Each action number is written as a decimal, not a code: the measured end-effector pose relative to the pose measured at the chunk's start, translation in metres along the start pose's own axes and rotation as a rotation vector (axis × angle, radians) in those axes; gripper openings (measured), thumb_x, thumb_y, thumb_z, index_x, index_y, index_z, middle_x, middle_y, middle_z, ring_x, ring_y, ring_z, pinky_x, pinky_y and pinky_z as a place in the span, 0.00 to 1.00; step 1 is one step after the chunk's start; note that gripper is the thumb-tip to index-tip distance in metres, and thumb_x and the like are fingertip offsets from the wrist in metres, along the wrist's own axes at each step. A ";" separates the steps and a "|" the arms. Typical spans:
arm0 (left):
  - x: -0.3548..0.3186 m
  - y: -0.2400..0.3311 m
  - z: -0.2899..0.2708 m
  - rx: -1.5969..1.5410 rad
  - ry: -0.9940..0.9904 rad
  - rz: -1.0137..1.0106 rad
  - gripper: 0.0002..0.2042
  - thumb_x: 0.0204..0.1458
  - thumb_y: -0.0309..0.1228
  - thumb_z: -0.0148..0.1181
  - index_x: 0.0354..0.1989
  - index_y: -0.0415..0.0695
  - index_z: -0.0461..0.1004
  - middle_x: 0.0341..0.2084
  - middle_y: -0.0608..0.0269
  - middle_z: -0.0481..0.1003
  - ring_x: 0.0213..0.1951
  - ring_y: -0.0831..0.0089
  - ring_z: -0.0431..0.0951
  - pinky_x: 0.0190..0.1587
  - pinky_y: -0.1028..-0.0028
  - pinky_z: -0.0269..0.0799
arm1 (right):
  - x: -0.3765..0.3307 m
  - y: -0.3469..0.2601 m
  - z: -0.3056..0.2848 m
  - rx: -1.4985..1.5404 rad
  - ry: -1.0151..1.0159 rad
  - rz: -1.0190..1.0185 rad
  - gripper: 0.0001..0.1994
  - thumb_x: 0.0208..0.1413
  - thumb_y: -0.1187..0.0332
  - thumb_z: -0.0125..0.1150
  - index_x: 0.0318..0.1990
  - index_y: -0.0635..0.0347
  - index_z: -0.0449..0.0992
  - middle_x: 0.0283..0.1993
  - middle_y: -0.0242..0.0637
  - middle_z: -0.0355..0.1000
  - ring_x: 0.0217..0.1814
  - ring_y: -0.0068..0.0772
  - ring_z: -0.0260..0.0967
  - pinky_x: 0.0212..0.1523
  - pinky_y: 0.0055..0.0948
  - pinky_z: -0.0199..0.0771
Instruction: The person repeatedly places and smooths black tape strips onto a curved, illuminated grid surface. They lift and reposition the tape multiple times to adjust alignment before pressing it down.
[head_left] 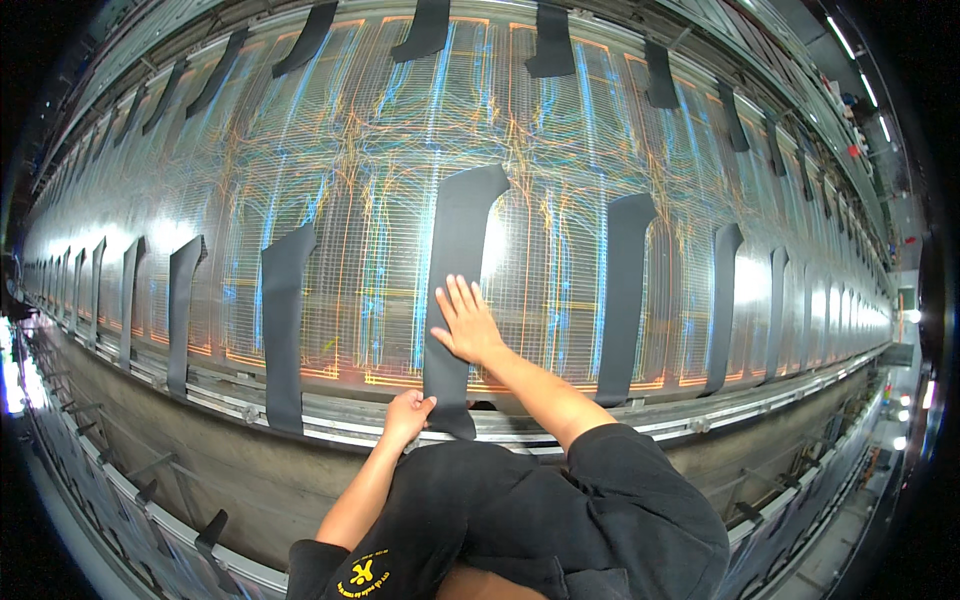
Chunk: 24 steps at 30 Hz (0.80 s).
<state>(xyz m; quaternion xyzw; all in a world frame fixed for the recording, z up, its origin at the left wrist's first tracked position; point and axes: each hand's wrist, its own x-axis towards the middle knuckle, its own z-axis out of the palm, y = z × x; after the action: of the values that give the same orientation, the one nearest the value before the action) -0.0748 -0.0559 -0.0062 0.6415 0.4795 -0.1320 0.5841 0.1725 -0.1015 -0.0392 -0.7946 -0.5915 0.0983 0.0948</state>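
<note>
A long dark grey strip (462, 235) lies across a wide shiny panel (380, 170) covered in fine coloured lines. My right hand (466, 323) rests flat on the strip, fingers spread, pressing it onto the panel. My left hand (406, 416) pinches the strip's near end at the metal rail (330, 428) along the panel's front edge.
Several more dark strips lie on the panel at even spacing, such as one on the left (283, 325) and one on the right (622, 290). A second row of strips (550, 40) runs along the far edge. A metal frame with brackets (150, 490) lies below the rail.
</note>
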 end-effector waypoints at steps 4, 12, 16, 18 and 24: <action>-0.017 -0.007 -0.004 0.101 0.047 0.012 0.15 0.59 0.41 0.68 0.34 0.39 0.79 0.19 0.63 0.79 0.22 0.71 0.81 0.31 0.68 0.75 | -0.055 -0.031 -0.001 0.050 -0.002 -0.089 0.45 0.66 0.35 0.48 0.77 0.63 0.55 0.82 0.60 0.43 0.86 0.59 0.33 0.82 0.58 0.32; -0.059 0.007 0.003 0.306 0.280 0.406 0.17 0.57 0.38 0.69 0.47 0.37 0.80 0.40 0.50 0.82 0.41 0.58 0.83 0.46 0.64 0.78 | -0.104 -0.052 -0.003 -0.029 -0.079 -0.148 0.50 0.61 0.31 0.51 0.78 0.62 0.52 0.83 0.59 0.40 0.87 0.57 0.32 0.81 0.62 0.29; -0.067 -0.004 0.013 0.338 0.225 0.514 0.17 0.57 0.37 0.69 0.48 0.36 0.80 0.43 0.48 0.81 0.40 0.56 0.82 0.47 0.63 0.77 | -0.112 -0.064 0.002 -0.218 -0.142 -0.149 0.46 0.62 0.43 0.59 0.79 0.60 0.50 0.84 0.57 0.39 0.87 0.55 0.31 0.81 0.62 0.30; -0.072 -0.002 0.019 0.335 0.188 0.476 0.17 0.57 0.37 0.69 0.48 0.36 0.80 0.44 0.48 0.81 0.40 0.57 0.82 0.46 0.64 0.77 | -0.114 -0.062 0.015 -0.322 -0.089 -0.135 0.47 0.60 0.47 0.63 0.79 0.59 0.50 0.84 0.57 0.39 0.87 0.55 0.32 0.81 0.62 0.31; -0.109 0.034 0.008 -0.067 -0.048 0.299 0.18 0.60 0.35 0.69 0.54 0.38 0.79 0.45 0.58 0.82 0.44 0.72 0.81 0.49 0.70 0.78 | -0.112 -0.058 0.002 -0.038 -0.139 -0.139 0.53 0.53 0.45 0.71 0.80 0.56 0.48 0.84 0.56 0.37 0.87 0.55 0.31 0.82 0.60 0.32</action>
<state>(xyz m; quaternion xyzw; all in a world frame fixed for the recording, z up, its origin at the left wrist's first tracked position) -0.1007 -0.1082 0.0929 0.6826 0.3685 -0.0428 0.6296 0.0868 -0.1928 -0.0205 -0.7446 -0.6522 0.1352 0.0449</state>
